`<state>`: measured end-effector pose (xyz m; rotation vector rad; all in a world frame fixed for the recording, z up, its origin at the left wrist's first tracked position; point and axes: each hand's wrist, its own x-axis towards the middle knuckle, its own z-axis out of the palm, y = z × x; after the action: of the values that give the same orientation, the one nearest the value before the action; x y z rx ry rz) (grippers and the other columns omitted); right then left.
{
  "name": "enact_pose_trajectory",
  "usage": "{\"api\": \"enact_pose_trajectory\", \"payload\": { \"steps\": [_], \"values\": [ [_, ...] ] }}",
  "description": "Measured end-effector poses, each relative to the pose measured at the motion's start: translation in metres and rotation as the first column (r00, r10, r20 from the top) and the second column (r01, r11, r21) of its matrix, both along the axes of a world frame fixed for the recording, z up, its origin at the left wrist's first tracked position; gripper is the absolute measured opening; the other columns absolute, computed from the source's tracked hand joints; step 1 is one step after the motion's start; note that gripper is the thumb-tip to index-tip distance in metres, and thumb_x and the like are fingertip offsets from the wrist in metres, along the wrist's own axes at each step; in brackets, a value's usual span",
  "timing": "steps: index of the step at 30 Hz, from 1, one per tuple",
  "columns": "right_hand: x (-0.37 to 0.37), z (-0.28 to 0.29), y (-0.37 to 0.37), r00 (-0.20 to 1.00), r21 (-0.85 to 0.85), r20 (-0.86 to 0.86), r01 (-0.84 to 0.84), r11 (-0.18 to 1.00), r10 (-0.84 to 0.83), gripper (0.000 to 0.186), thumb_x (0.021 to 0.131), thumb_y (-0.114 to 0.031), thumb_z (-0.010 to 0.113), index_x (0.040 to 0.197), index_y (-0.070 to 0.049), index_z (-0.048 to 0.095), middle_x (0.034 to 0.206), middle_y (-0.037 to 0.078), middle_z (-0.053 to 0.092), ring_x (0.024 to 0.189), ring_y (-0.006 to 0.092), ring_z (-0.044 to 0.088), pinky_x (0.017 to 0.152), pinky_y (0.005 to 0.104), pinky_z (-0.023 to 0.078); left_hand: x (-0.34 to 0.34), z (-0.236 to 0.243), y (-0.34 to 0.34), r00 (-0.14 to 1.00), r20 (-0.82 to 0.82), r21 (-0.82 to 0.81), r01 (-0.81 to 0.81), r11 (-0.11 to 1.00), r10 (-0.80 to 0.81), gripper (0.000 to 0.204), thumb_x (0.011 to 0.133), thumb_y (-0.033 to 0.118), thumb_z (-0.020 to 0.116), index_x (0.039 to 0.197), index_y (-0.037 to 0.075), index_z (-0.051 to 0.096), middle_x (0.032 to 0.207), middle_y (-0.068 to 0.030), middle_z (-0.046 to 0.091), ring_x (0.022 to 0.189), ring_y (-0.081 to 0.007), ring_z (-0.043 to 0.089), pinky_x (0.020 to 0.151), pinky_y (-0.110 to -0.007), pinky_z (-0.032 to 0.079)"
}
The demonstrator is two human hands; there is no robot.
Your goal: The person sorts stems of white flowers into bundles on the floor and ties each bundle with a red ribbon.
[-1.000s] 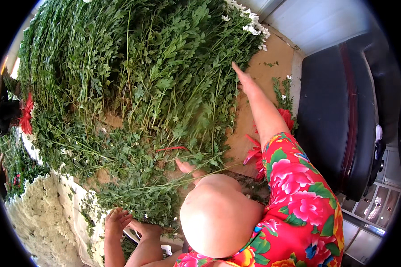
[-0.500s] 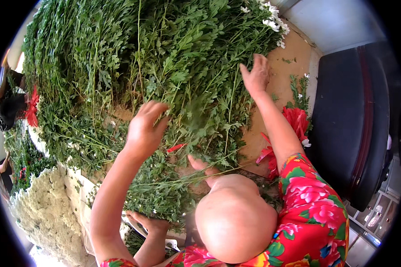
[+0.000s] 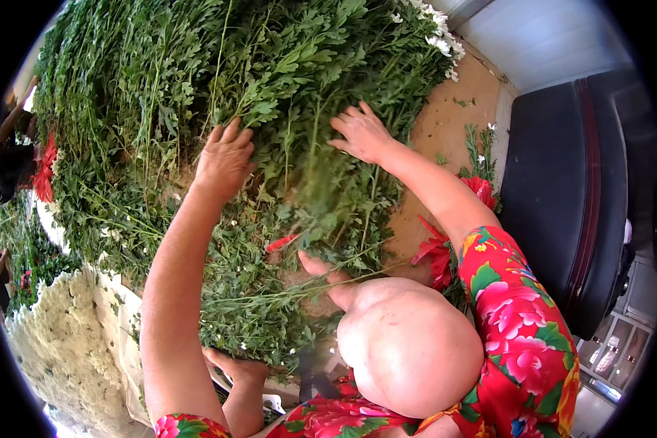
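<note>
A large pile of green leafy flower stems (image 3: 168,80) fills the far part of the view, with white blossoms (image 3: 439,44) at its far right edge. My left hand (image 3: 225,159) rests at the near side of the pile, its fingers apart and touching the leaves. To its right, my right hand (image 3: 361,133) is spread over the stems, fingertips among the leaves. Neither hand shows a stem gripped in it. Between them and below, some stems are smeared by motion. A small red strip (image 3: 282,242) lies on the loose greenery nearer to me.
My bent knee (image 3: 409,350) and bare feet are close by. Red ribbon or wrapping (image 3: 435,255) lies right of the stems, beside a black padded case or seat (image 3: 544,197). White flowers (image 3: 58,336) are massed at lower left. Another person (image 3: 11,168) is at the far left.
My right hand has moved left from the pile's right edge onto the stems. My left hand has reached farther away and slightly left, down to the leaves.
</note>
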<state>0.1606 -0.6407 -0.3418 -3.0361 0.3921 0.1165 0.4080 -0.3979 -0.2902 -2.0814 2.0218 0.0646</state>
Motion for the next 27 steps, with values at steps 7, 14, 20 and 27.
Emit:
{"api": "enact_pose_trajectory", "payload": {
  "steps": [7, 14, 20, 27],
  "values": [
    [-0.097, 0.005, -0.014, 0.999, 0.012, 0.043, -0.011, 1.000, 0.011, 0.036, 0.091, -0.036, 0.067, 0.112, -0.007, 0.069, 0.113, 0.011, 0.067, 0.118, 0.0303, 0.057, 0.115, 0.0559, 0.034, 0.009, 0.010, 0.027, 0.998, -0.050, -0.032, -0.048, 0.998, 0.046, 0.043, 0.093, 0.031, 0.070, 0.129, 0.011, 0.064, 0.154, -0.0008, 0.046, 0.149, -0.0300, 0.035, 0.121, -0.046, 0.031],
    [0.000, 0.032, 0.024, 0.884, 0.101, 0.459, -0.151, 0.983, 0.089, 0.018, 0.094, -0.023, 0.068, 0.096, -0.006, 0.067, 0.096, 0.011, 0.067, 0.100, 0.0271, 0.066, 0.097, 0.0442, 0.055, 0.007, 0.012, 0.030, 0.987, -0.126, -0.002, -0.100, 0.995, 0.099, 0.041, 0.089, 0.026, 0.072, 0.125, 0.009, 0.063, 0.154, -0.0023, 0.045, 0.146, -0.0337, 0.039, 0.117, -0.048, 0.035],
    [0.013, -0.043, 0.030, 0.969, -0.059, 0.185, -0.157, 0.986, 0.165, 0.035, 0.100, -0.041, 0.061, 0.107, -0.008, 0.072, 0.101, 0.009, 0.068, 0.113, 0.0273, 0.060, 0.119, 0.0506, 0.034, -0.005, 0.010, 0.012, 0.985, -0.150, -0.009, -0.083, 0.997, 0.080, 0.043, 0.088, 0.025, 0.073, 0.127, 0.009, 0.062, 0.153, -0.0020, 0.046, 0.144, -0.0345, 0.041, 0.118, -0.048, 0.034],
    [-0.089, -0.010, 0.007, 0.995, 0.109, -0.045, -0.079, 0.991, 0.085, 0.034, 0.096, -0.040, 0.065, 0.097, -0.007, 0.068, 0.099, 0.010, 0.065, 0.110, 0.0286, 0.057, 0.123, 0.0534, 0.028, -0.001, 0.014, 0.025, 0.988, -0.105, -0.022, -0.116, 0.993, 0.113, 0.037, 0.088, 0.024, 0.073, 0.120, 0.009, 0.063, 0.153, -0.0015, 0.047, 0.142, -0.0339, 0.043, 0.117, -0.049, 0.036]
  ]
}}
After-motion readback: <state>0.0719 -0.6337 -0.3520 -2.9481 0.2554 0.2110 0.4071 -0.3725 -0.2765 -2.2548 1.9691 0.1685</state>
